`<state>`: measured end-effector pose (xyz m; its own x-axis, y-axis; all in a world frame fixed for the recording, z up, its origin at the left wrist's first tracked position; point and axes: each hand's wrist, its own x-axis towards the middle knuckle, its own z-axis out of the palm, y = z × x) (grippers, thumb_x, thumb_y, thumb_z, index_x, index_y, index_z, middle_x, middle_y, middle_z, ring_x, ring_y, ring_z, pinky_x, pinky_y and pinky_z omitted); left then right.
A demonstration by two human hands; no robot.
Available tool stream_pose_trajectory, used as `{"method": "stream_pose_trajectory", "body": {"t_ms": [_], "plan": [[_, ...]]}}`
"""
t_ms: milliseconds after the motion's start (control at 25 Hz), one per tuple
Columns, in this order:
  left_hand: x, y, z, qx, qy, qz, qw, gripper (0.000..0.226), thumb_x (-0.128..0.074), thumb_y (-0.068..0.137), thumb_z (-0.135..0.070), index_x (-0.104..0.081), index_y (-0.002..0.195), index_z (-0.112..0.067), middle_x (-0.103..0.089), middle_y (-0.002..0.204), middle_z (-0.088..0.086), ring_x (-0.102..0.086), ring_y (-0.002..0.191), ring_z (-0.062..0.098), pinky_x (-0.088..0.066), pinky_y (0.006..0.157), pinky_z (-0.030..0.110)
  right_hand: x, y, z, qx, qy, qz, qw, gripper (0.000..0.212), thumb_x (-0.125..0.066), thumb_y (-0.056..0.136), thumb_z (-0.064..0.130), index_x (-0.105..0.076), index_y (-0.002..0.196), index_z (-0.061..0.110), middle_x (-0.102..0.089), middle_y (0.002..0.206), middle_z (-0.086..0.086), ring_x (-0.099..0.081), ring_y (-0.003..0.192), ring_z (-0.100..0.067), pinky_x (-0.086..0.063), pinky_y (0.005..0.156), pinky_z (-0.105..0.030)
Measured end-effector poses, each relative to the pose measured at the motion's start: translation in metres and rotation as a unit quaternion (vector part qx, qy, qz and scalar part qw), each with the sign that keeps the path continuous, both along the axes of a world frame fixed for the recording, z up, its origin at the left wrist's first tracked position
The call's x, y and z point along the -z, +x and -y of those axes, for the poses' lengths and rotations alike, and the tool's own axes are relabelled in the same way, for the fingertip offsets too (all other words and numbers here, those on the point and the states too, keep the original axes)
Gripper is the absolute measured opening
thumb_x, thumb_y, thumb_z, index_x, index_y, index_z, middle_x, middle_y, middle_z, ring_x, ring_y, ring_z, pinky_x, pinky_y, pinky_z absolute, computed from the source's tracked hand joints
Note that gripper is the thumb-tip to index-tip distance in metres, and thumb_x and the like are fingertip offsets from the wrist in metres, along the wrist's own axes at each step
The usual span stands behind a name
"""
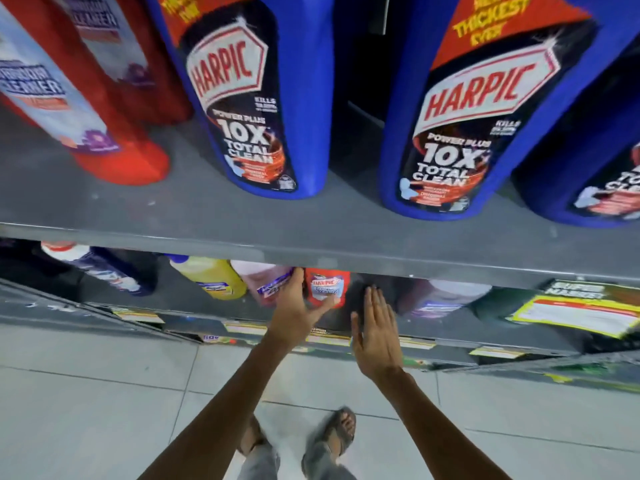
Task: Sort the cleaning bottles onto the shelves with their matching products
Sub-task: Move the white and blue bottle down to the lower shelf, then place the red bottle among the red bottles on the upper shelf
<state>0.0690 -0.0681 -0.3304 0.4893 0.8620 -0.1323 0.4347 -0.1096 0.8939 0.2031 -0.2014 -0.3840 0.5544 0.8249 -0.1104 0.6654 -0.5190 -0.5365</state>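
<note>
On the lower shelf a small red Harpic bottle (327,287) stands between a pink bottle (263,277) and a dark gap. My left hand (294,311) wraps around the red bottle, fingers on its left side and thumb under its front. My right hand (375,332) hovers just right of it, flat, fingers straight and together, holding nothing. On the upper grey shelf (311,233) stand big blue Harpic bottles (249,98) (485,109) and red bathroom cleaner bottles (69,98). The upper shelf's edge hides the tops of the lower bottles.
A yellow bottle (211,277), a dark blue bottle (100,266) and a pale pink bottle (446,296) also sit on the lower shelf. Yellow price tags (575,313) line the shelf fronts. My feet in sandals (341,429) stand on pale floor tiles.
</note>
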Motion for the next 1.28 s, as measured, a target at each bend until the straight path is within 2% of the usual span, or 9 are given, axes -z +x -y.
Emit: {"method": "stream_pose_trajectory", "body": {"t_ms": [80, 200, 440, 640, 760, 960, 1040, 1160, 1280], "plan": [[0.006, 0.0, -0.009, -0.007, -0.04, 0.008, 0.999, 0.041, -0.094, 0.081, -0.01, -0.063, 0.108, -0.012, -0.077, 0.098, -0.008, -0.076, 0.086, -0.009, -0.063, 0.086, 0.022, 0.01, 0.0, -0.001, -0.025, -0.022, 0.035, 0.999, 0.062, -0.034, 0.109, 0.03, -0.03, 0.163, -0.002, -0.026, 0.174, -0.021, -0.028, 0.163, -0.036, -0.021, 0.135, -0.051], [0.01, -0.003, -0.017, -0.008, -0.061, 0.014, 0.998, 0.039, -0.098, 0.074, -0.011, -0.069, 0.097, -0.02, -0.083, 0.089, -0.018, -0.079, 0.086, -0.006, -0.065, 0.083, 0.02, 0.019, -0.001, -0.002, -0.032, -0.046, 0.06, 0.997, 0.066, -0.02, 0.11, 0.036, -0.022, 0.166, 0.001, -0.019, 0.177, -0.018, -0.02, 0.166, -0.032, -0.016, 0.137, -0.049], [-0.002, -0.025, -0.003, 0.009, -0.058, 0.034, 0.998, 0.049, -0.098, 0.073, -0.005, -0.074, 0.115, 0.003, -0.084, 0.11, 0.012, -0.082, 0.103, 0.025, -0.068, 0.093, 0.039, 0.007, -0.003, 0.001, -0.048, -0.047, 0.004, 0.998, 0.06, -0.031, 0.115, 0.032, -0.017, 0.168, 0.007, -0.014, 0.179, -0.011, -0.013, 0.168, -0.025, -0.01, 0.138, -0.04], [-0.053, -0.086, -0.004, 0.072, -0.093, 0.067, 0.991, 0.052, -0.096, 0.073, 0.0, -0.077, 0.118, -0.018, -0.086, 0.106, -0.017, -0.079, 0.101, 0.001, -0.061, 0.087, 0.017, -0.044, -0.044, 0.008, -0.061, 0.047, -0.038, 0.996, 0.05, -0.041, 0.114, 0.031, -0.042, 0.161, 0.015, -0.044, 0.169, -0.003, -0.039, 0.158, -0.02, -0.033, 0.132, -0.042], [-0.108, -0.133, -0.008, 0.068, -0.065, 0.091, 0.991, 0.047, -0.1, 0.065, -0.026, -0.083, 0.109, -0.029, -0.086, 0.107, -0.019, -0.079, 0.103, 0.0, -0.06, 0.086, 0.014, -0.086, -0.079, -0.007, -0.078, 0.116, -0.033, 0.99, 0.049, -0.037, 0.112, 0.034, -0.049, 0.157, 0.02, -0.048, 0.164, 0.008, -0.044, 0.151, -0.007, -0.037, 0.129, -0.035], [-0.197, -0.225, -0.04, 0.052, 0.017, 0.139, 0.989, 0.04, -0.101, 0.067, -0.02, -0.087, 0.105, -0.018, -0.088, 0.105, 0.0, -0.083, 0.102, 0.016, -0.066, 0.096, 0.043, -0.162, -0.143, -0.051, -0.132, 0.234, -0.067, 0.961, 0.048, -0.028, 0.113, 0.041, -0.045, 0.159, 0.037, -0.045, 0.165, 0.024, -0.039, 0.154, 0.006, -0.028, 0.127, -0.014], [-0.236, -0.258, -0.056, 0.05, 0.086, 0.162, 0.982, 0.037, -0.1, 0.068, -0.024, -0.087, 0.102, -0.016, -0.089, 0.101, -0.004, -0.083, 0.096, 0.009, -0.065, 0.091, 0.028, -0.193, -0.167, -0.069, -0.148, 0.287, -0.06, 0.945, 0.048, -0.027, 0.114, 0.045, -0.045, 0.158, 0.039, -0.046, 0.165, 0.025, -0.041, 0.153, 0.004, -0.027, 0.126, -0.014], [-0.3, -0.293, -0.078, 0.062, 0.195, 0.186, 0.961, 0.054, -0.092, 0.066, -0.009, -0.078, 0.107, -0.042, -0.079, 0.1, -0.037, -0.072, 0.089, -0.02, -0.056, 0.082, 0.003, -0.234, -0.198, -0.095, -0.185, 0.326, -0.033, 0.927, 0.049, -0.028, 0.114, 0.046, -0.045, 0.159, 0.035, -0.051, 0.162, 0.022, -0.047, 0.15, 0.0, -0.031, 0.124, -0.016], [-0.336, -0.32, -0.114, 0.064, 0.256, 0.221, 0.939, 0.062, -0.091, 0.074, -0.016, -0.067, 0.126, -0.04, -0.078, 0.111, -0.035, -0.074, 0.101, -0.015, -0.058, 0.09, 0.009, -0.264, -0.223, -0.121, -0.188, 0.381, 0.034, 0.905, 0.047, -0.034, 0.115, 0.039, -0.051, 0.156, 0.025, -0.056, 0.159, 0.017, -0.048, 0.148, 0.003, -0.032, 0.123, -0.016]]}}
